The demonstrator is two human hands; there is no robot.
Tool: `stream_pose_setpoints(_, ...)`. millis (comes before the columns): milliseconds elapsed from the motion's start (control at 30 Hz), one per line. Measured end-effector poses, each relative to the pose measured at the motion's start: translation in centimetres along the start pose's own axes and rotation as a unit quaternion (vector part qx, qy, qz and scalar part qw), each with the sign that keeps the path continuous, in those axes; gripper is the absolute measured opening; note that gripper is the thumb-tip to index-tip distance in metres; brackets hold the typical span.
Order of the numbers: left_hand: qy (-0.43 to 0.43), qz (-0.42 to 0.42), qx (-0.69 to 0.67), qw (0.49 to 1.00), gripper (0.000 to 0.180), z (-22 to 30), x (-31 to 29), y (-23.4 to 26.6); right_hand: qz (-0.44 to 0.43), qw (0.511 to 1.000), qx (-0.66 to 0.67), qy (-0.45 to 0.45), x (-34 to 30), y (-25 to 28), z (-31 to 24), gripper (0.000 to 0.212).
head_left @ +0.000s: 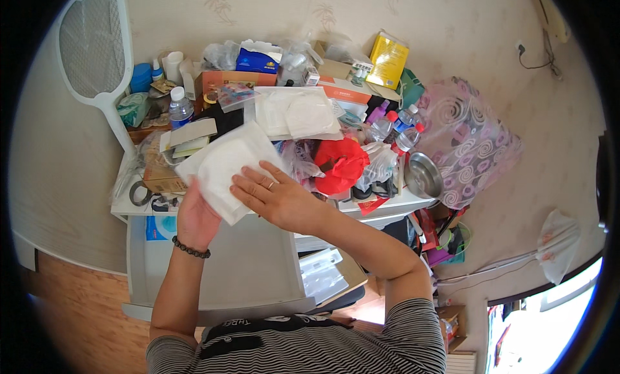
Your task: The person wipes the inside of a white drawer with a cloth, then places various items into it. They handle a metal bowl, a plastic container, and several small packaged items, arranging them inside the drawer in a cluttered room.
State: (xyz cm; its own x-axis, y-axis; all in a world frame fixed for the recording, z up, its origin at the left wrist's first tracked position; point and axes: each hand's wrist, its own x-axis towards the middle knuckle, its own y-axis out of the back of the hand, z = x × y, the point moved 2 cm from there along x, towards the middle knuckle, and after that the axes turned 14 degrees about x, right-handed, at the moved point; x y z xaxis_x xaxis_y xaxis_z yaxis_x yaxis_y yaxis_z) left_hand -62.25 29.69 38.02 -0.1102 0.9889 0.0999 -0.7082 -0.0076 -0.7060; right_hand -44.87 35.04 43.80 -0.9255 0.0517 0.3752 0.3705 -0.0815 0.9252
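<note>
A flat white square packet [229, 171] with a raised rounded shape on its face is held tilted above the open drawer. My left hand [197, 214] grips its lower left corner, with some fingers hidden behind it. My right hand [278, 196] lies across the packet's right side, fingers stretched out and slightly apart on the surface. Similar white pieces lie stacked [294, 112] on the cluttered cabinet top just beyond. Below my hands, the pulled-out white drawer [252, 271] holds a blue packet [160, 225] in its far left corner.
Crowding the cabinet top are a red plastic bag [339, 167], capped bottles [408, 138], a steel bowl [423, 176], a roll of tape [139, 193] and several boxes. An electric swatter [95, 51] stands at the left. A patterned plastic bag [465, 141] hangs at the right.
</note>
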Motion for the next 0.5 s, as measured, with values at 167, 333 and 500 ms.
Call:
stream_pose_setpoints(167, 0.007, 0.114, 0.088, 0.990, 0.043, 0.2, -2.6, 2.8, 0.056, 0.969, 0.100, -0.220, 0.5, 1.8, 5.5, 0.066)
stream_pose_setpoints(333, 0.081, 0.073, -0.011, 0.994, 0.040, -0.6, -3.6, 4.3, -0.004, 0.924, -0.076, -0.375, -1.6, 1.1, 14.0, 0.043)
stream_pose_setpoints(500, 0.117, 0.046, -0.069, 0.990, 0.040, -0.6, -4.1, 5.2, 0.283, 0.879, 0.007, -0.385, -0.3, 3.0, 11.6, 0.032)
